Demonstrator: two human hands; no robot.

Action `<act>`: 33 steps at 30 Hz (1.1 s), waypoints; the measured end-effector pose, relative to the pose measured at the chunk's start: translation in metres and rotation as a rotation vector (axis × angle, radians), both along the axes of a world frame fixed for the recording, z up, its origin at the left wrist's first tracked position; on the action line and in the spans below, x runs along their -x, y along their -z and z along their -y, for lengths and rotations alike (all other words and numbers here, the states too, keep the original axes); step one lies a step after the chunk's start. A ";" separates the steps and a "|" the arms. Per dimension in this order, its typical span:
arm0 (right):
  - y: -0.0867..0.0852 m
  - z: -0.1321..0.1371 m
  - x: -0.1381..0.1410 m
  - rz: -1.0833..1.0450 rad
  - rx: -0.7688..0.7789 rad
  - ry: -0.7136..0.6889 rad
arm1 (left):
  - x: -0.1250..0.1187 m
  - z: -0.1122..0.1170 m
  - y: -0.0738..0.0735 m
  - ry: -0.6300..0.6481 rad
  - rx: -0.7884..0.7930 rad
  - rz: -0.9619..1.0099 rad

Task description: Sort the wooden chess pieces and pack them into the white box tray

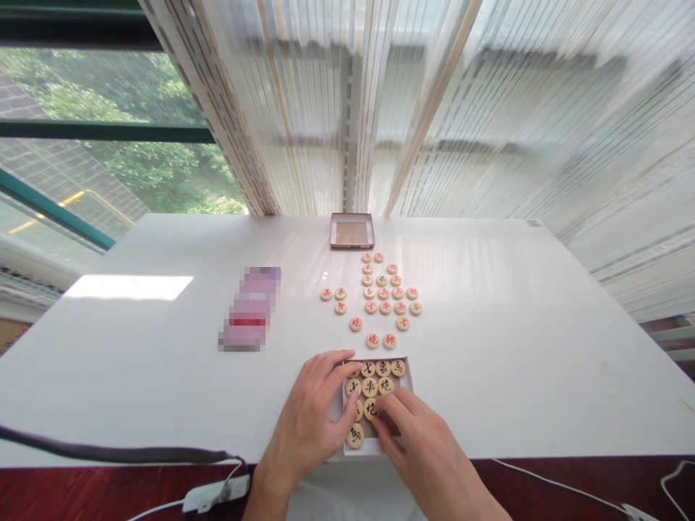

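Observation:
A shallow box (pixel 374 447) at the table's near edge holds several round wooden xiangqi pieces with black characters, such as the horse piece (pixel 355 435) in its lower left. My left hand (pixel 315 412) lies over the box's left side, fingers spread, partly covering the left column of pieces. My right hand (pixel 418 438) reaches in from the right. Its thumb and fingertips are pinched at the right edge of a black cannon piece (pixel 371 409) in the third row. Beyond the box, loose xiangqi pieces (pixel 384 308) lie face up, mostly red.
The box's other half (pixel 352 233) sits open at the table's far edge, by the blinds. A blurred pink item (pixel 250 310) lies on the white table (pixel 515 347) to the left. A power strip (pixel 216 494) and a black cable (pixel 108 452) are at lower left.

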State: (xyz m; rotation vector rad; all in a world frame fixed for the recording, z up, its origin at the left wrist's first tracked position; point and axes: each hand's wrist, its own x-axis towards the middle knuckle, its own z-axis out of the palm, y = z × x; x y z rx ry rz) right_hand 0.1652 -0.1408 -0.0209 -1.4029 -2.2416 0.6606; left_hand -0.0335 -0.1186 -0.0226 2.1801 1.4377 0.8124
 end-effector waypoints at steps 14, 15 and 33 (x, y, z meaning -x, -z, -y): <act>-0.010 -0.001 -0.014 -0.043 -0.027 0.036 | 0.000 0.002 -0.003 0.014 0.022 -0.007; -0.010 -0.001 -0.015 -0.042 -0.032 0.033 | 0.000 0.002 -0.003 0.016 0.026 -0.009; 0.000 -0.003 -0.009 -0.051 -0.068 0.022 | 0.003 0.005 -0.012 0.080 0.107 -0.013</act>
